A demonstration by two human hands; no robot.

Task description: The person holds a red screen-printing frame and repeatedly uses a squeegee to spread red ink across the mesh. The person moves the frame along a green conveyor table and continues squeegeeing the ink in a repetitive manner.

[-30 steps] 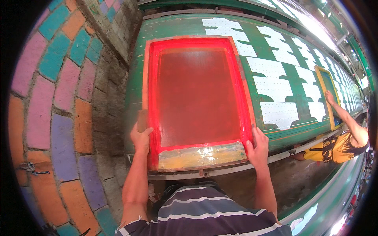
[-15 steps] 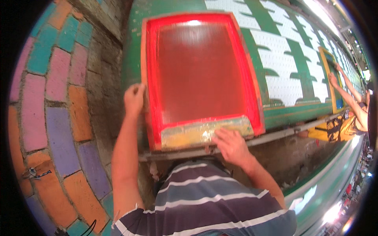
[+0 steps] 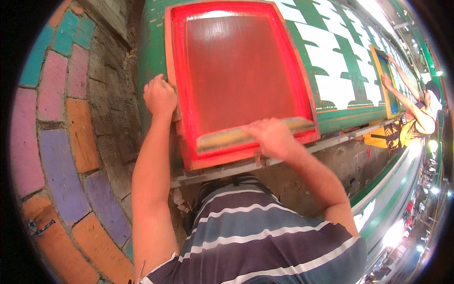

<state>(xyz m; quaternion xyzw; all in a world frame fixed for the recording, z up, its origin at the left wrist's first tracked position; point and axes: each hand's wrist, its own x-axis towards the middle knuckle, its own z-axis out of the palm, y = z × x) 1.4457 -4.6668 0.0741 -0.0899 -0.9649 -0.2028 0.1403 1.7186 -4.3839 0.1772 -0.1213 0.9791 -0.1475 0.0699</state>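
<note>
A screen printing frame (image 3: 179, 57) with a wooden edge, red-painted borders and a dark red mesh lies on the long green table in front of me. My left hand (image 3: 160, 96) is closed at the frame's left edge, fingers curled around the side. With my right hand (image 3: 273, 136) I grip a wide squeegee (image 3: 220, 140), smeared yellowish and blurred by motion. It lies across the near end of the mesh, tilted, its far side hidden from view. My right fingers sit over its upper edge, near the middle.
Rows of white printed sheets (image 3: 333, 90) lie on the green table (image 3: 153, 52) to the right. Farther right, another person (image 3: 423, 113) has both hands on a yellow-edged frame (image 3: 378, 75). A metal rail (image 3: 340, 142) runs along the near edge. Coloured paving bricks (image 3: 61, 165) cover the left.
The squeegee has gone from leaning flat against the near border to standing more upright, in my right hand's grip. My left hand has closed more firmly on the frame's edge. The view has shifted.
</note>
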